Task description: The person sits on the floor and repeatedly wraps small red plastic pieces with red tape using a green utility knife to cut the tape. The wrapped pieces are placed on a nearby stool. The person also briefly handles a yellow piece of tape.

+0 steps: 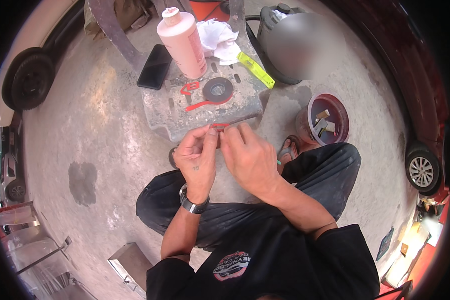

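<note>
Close together in front of my body, my left hand (199, 151) and my right hand (250, 157) pinch a small red piece (219, 125) between thumbs and fingertips. Fingers cover much of it, so its full shape is hidden. Just beyond, on a worn grey plastic chair seat (160, 112), lies a roll of tape (218, 90), dark at the rim, with a loose red end trailing left. A small red curved cut-out piece (189, 88) rests beside the roll. Toward the seat's right edge lies a yellow-green box cutter (256, 70).
Also on the seat are a pink bottle (183, 45), a black phone (154, 67) and a crumpled white cloth (219, 41). A reddish bucket (330, 120) with scraps stands at the right, below a dark container (280, 45). Parked cars flank both sides; a metal box (130, 267) sits lower left.
</note>
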Motion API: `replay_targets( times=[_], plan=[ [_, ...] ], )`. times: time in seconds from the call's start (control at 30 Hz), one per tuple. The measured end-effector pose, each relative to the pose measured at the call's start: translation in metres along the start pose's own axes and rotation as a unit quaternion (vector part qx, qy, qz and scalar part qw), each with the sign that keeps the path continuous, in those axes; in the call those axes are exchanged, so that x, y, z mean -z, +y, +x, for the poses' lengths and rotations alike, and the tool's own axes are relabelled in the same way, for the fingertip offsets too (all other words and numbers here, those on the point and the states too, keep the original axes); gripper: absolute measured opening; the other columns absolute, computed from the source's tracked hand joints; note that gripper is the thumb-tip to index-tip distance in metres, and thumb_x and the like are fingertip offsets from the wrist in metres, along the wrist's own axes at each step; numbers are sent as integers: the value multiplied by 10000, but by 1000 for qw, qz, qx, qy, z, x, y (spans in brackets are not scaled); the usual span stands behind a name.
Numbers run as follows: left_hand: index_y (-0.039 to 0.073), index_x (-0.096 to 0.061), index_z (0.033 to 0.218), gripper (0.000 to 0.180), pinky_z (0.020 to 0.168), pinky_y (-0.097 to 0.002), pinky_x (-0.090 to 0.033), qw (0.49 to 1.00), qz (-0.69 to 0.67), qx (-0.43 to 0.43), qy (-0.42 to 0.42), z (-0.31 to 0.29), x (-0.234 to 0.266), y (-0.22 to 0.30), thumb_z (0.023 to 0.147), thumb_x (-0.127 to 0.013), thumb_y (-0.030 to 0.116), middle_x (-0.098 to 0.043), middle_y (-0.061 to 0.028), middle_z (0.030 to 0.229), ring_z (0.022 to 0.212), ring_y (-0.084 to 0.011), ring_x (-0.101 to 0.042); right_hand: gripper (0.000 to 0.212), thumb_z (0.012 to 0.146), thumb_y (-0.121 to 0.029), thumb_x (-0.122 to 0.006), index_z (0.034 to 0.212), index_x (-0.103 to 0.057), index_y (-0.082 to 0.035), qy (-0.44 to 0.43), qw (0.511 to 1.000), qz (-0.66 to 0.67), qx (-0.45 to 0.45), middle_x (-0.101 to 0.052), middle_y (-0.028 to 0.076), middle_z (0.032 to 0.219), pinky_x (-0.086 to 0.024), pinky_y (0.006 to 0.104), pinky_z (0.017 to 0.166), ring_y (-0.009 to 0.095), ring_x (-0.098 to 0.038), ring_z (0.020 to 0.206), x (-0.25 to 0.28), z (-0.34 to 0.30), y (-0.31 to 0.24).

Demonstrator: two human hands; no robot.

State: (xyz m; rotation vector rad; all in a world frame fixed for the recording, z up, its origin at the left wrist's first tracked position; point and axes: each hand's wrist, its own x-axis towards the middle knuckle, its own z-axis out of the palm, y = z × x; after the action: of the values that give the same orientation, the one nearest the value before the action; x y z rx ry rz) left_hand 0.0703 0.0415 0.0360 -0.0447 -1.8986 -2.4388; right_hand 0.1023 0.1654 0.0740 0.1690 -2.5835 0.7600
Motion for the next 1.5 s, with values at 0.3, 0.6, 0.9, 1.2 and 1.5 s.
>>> replay_targets(
  times=[0.3,0.6,0.9,1.2,1.5],
  plan=[
    [-56,-680,1077,97,759,-274,-592,999,-20,-12,-26,1,2,4,1003,-649,-2,-744,-92,973,830,-108,-699,127,941,-105,-645,973,-544,-34,-4,1000,5,-12,-589,143,860,-526,433,520,321,-678,666,-1,0,-2],
    [-40,-682,1060,84,703,-265,-600,999,-29,17,-23,3,2,6,1003,-662,18,-741,-75,943,786,-94,-690,161,914,-64,-702,1037,-600,-43,11,997,76,-30,-658,135,889,-527,453,576,376,-677,704,-3,-2,3],
    [-22,-680,1035,49,644,-212,-536,999,-18,-5,-30,1,2,1,1007,-660,12,-688,-3,860,729,-30,-607,161,882,-59,-704,1014,-612,-63,-17,999,41,0,-640,124,872,-513,459,567,377,-662,691,1,2,2],
    [-29,-667,1024,35,643,-208,-528,999,-31,9,-30,0,2,4,1007,-640,-15,-678,-4,849,728,-28,-596,146,884,-113,-664,997,-582,-71,-29,999,-8,38,-592,106,868,-535,419,552,285,-682,701,1,2,2],
    [-30,-664,1008,21,641,-206,-522,999,-30,11,-28,1,2,3,1002,-646,-20,-659,9,826,724,-21,-583,159,864,-69,-717,982,-611,-61,-11,1000,10,26,-587,114,818,-500,450,549,347,-649,677,-1,2,1]
  ],
)
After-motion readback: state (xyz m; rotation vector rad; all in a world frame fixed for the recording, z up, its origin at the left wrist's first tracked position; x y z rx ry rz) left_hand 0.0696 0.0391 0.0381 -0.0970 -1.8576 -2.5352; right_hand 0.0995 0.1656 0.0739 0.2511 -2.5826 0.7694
